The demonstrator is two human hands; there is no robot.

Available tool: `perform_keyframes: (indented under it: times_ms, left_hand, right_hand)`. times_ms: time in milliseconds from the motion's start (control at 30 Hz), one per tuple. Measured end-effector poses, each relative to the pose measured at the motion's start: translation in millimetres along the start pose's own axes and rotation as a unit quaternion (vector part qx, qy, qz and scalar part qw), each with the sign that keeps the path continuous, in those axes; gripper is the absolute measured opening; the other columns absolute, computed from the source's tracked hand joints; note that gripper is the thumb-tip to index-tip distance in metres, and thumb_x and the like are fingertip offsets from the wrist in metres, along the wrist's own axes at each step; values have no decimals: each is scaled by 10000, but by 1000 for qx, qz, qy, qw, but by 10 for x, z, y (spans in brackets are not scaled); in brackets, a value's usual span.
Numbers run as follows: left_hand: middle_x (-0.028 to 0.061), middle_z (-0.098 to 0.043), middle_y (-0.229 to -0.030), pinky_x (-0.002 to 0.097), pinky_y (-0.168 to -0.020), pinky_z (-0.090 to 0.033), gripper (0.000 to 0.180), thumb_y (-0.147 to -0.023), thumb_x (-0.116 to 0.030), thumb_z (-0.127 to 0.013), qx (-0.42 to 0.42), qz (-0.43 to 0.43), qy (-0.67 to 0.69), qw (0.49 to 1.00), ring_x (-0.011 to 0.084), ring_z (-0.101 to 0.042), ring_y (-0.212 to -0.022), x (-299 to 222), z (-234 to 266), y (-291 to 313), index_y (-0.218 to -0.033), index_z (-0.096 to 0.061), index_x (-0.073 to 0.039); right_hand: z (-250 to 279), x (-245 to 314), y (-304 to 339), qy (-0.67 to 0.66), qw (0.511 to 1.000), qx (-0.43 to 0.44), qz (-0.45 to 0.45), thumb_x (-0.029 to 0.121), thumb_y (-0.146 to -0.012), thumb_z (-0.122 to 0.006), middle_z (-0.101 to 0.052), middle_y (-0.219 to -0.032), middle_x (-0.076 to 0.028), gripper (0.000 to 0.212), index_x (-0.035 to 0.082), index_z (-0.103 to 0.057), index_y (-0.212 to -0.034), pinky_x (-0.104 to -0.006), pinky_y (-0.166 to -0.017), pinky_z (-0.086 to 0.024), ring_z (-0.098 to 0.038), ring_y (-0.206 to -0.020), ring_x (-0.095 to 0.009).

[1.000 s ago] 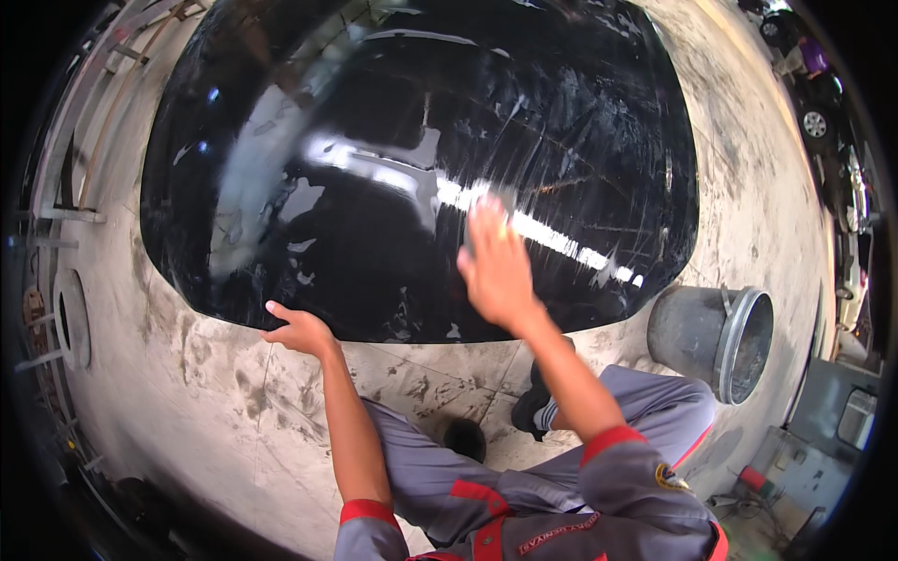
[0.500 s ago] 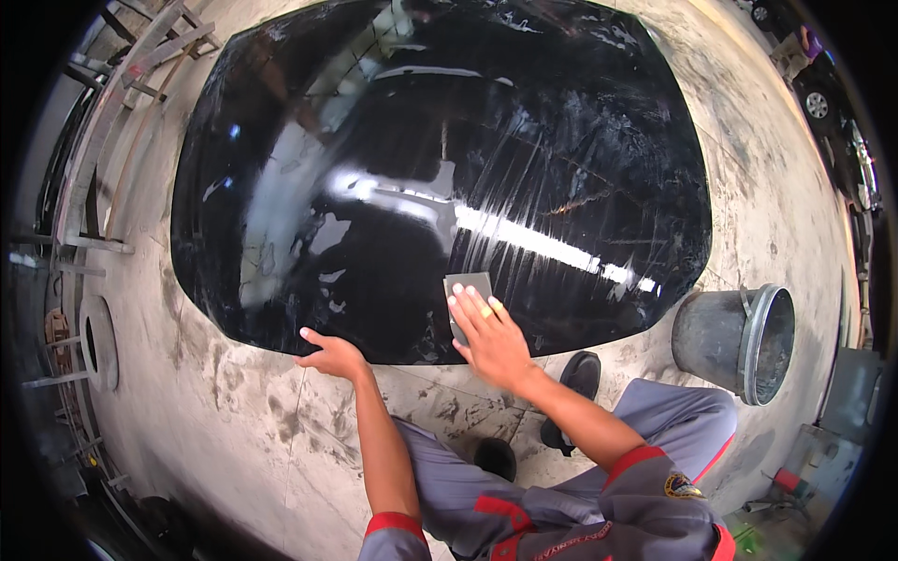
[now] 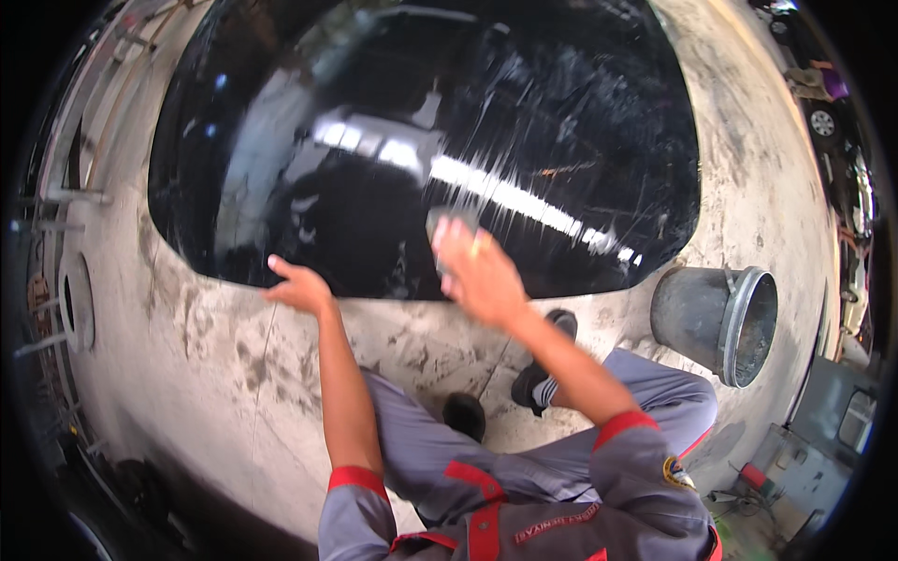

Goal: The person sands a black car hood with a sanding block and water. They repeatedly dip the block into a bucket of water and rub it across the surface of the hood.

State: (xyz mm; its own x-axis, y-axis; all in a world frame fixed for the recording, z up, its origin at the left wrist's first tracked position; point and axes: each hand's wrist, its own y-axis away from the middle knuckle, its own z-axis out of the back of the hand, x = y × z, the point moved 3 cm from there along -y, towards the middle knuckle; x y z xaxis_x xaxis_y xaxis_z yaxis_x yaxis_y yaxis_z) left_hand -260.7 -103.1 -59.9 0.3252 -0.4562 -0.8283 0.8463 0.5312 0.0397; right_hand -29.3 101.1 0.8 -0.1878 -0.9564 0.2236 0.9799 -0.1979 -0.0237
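Right hand [image 3: 479,271]: holding a grey pad [image 3: 438,217] under its fingers, palm side down on the hood; hand and pad are blurred.
Left hand [image 3: 301,288]: at the near rim of the hood, thumb spread from the fingers; the fingers' underside is hidden, so whether they grip cannot be told.
Pad position: on the black hood [image 3: 365,245], a little inside its near edge, near the lower end of the streaks.
Change noted: against half a second ago, the pad sits farther in from the near edge; the left hand remains at the rim. The view has also shifted.
Meaning: judged to be a rubbing stroke in progress over the hood, with the left hand probably steadying it.
Pad direction: long axis appears to run away from the person, roughly along the fingers; blur and cover prevent a firm finding.
Hood direction: near edge faces the person; long axis seems to lie left to right, though the far edge is cut off.
Surroundings: grey bucket [image 3: 687,309] tipped on its side on the stained floor [image 3: 234,402], right of the hood.
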Motion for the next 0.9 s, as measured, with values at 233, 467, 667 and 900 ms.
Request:
perform_keyframes:
  times_ms: [233, 467, 667, 900]
  left_hand:
    - [385, -346, -1540, 520, -1158, -382, 928, -1046, -592, -422, 63, 61, 39, 995, 499, -464, -1369, -10, 48, 56, -1590, -68, 71]
    - [375, -381, -1515, 514, -1137, -428, 892, -1039, -611, -418, 44, 145, 74, 986, 481, -490, -1348, -138, -17, 236, -1544, -215, 96]
    - [350, -390, -1521, 463, -1104, -478, 909, -1039, -593, -447, 56, 155, 139, 976, 442, -525, -1331, -46, -7, 196, -1541, -233, 134]
    - [360, -370, -1536, 447, -1150, -428, 959, -1022, -613, -478, 69, 147, 138, 977, 439, -490, -1369, -15, -85, 187, -1533, -229, 159]
  right_hand:
    - [-215, 89, 87, -47, 995, -52, -71, 350, -1010, -569, -231, -1687, -210, 754, -14, -273, -1601, -521, -1244, -222, -231, -1562, -359]
    - [-69, 6, -39, -41, 992, -80, -92, 298, -1015, -573, -267, -1678, -197, 698, -18, -319, -1583, -494, -1229, -252, -267, -1550, -339]
    - [-335, 408, 303, -32, 991, -20, -130, 403, -976, -631, -251, -1687, -183, 797, -9, -325, -1585, -488, -1243, -238, -222, -1565, -324]
    - [37, -375, -427, -12, 978, -133, -158, 305, -1020, -566, -347, -1636, -207, 660, -21, -359, -1555, -504, -1223, -269, -314, -1527, -354]
